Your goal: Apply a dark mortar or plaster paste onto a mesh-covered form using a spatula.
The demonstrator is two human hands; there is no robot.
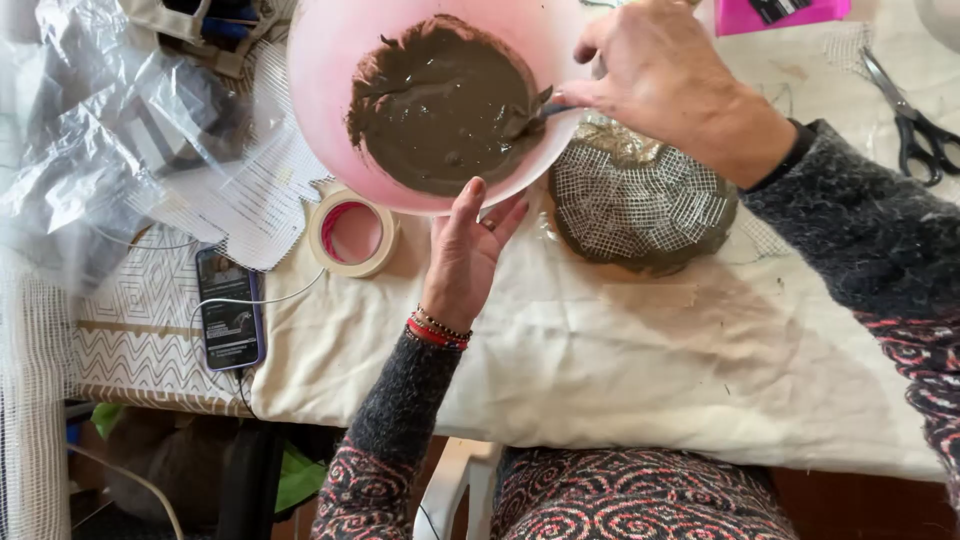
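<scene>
One pink bowl point(330, 60); beside it, one tape roll point(352, 232), one phone point(230, 308), one mesh-covered mound point(640, 200), one pair of scissors point(915, 120).

Bright soft daylight, faint shadows on the cloth point(640, 340), glare on plastic point(90, 150), mostly sharp

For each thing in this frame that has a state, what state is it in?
pink bowl: tilted, propped by left hand
grey-brown paste: wet, inside the bowl
stirring tool: in the paste, gripped by right hand
mesh-covered mould: coated, on the cloth
phone: screen lit
scissors: closed
</scene>
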